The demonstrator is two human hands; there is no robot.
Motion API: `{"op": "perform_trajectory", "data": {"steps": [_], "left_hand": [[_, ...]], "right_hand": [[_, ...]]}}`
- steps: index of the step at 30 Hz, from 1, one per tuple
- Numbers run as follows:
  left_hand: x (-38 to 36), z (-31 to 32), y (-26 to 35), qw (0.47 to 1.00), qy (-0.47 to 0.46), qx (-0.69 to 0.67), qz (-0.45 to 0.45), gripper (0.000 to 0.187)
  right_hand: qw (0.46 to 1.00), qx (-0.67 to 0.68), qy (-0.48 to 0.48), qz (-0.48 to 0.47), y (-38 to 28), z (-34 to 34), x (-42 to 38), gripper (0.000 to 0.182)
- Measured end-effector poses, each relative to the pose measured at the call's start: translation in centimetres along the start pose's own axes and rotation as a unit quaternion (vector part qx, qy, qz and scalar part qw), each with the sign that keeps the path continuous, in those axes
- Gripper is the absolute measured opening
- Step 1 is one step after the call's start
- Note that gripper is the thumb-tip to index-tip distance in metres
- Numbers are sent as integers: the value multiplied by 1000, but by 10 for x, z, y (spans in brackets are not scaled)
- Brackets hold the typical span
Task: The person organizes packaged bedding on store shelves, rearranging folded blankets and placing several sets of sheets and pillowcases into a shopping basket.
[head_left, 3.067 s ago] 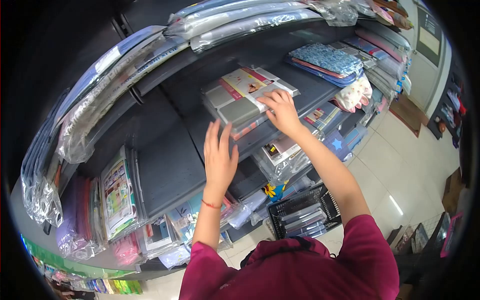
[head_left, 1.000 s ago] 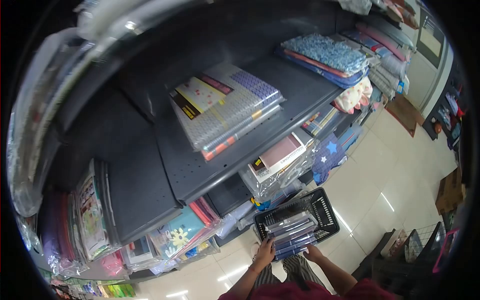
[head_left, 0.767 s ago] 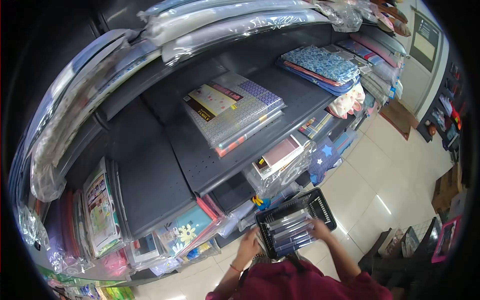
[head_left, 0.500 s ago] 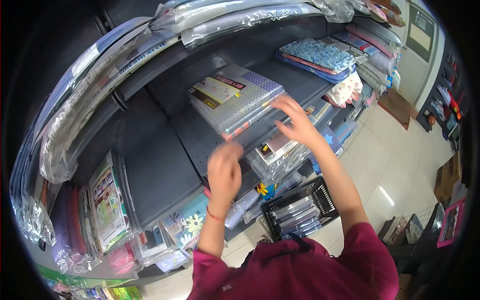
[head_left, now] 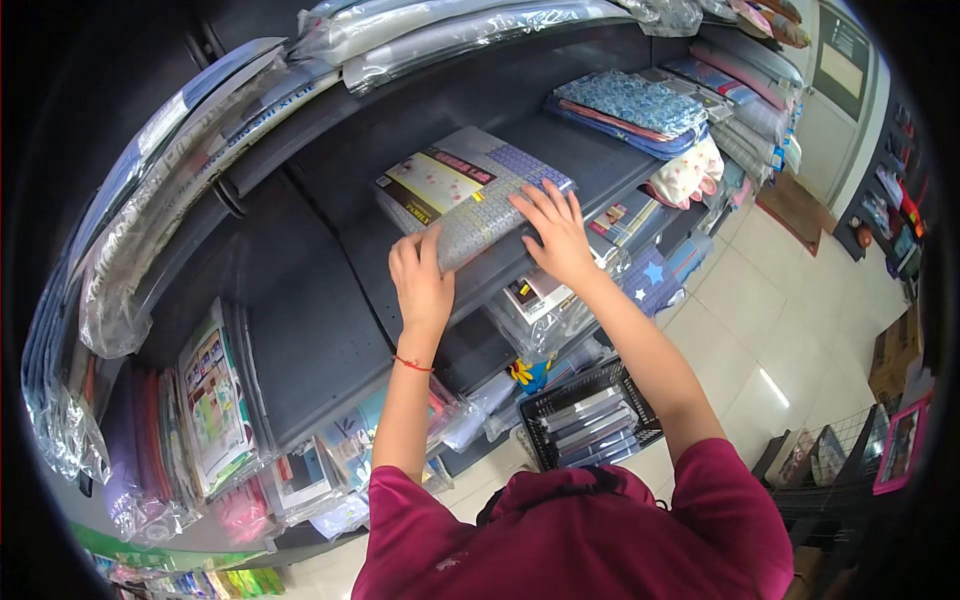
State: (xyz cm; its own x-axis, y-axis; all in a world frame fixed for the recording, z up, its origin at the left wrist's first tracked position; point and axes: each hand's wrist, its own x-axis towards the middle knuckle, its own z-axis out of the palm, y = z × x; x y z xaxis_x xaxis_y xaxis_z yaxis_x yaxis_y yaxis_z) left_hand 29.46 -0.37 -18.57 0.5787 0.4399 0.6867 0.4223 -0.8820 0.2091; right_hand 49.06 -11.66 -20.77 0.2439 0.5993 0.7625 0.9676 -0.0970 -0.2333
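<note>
Two hands rest on one stack of flat plastic-wrapped bedding packs on the dark grey metal shelf. Your left hand is curled round the stack's near left corner, fingers closed on the edge. Your right hand lies flat and spread on the top pack's near right part, palm down, gripping nothing. Top pack: grey-violet checked pattern, with a yellow and dark label card at its far left. The stack sits mid-shelf, near the front edge. Further right on the same shelf lies a blue patterned folded pack, well apart from the stack. Below, on the tiled floor, a black plastic shopping basket holds several more wrapped packs. A red cord sits on your left wrist.
</note>
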Motion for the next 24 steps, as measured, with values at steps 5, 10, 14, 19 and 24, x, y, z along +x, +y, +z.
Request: {"op": "perform_trajectory", "data": {"steps": [5, 10, 14, 19, 24], "left_hand": [[-16, -25, 37, 987, -24, -52, 153, 55], [-18, -53, 106, 956, -60, -123, 258, 53], [-23, -55, 156, 922, -97, -186, 326, 39], [-48, 18, 208, 859, -222, -298, 353, 34], [-116, 162, 222, 857, -331, -295, 264, 39]], "right_hand": [[999, -18, 43, 9, 8, -61, -37, 58], [998, -56, -10, -24, 33, -158, -79, 55], [993, -111, -18, 40, 24, -219, -151, 53], [973, -84, -39, 213, 31, -236, -261, 47], [879, -27, -98, 466, 67, -169, -396, 38]]}}
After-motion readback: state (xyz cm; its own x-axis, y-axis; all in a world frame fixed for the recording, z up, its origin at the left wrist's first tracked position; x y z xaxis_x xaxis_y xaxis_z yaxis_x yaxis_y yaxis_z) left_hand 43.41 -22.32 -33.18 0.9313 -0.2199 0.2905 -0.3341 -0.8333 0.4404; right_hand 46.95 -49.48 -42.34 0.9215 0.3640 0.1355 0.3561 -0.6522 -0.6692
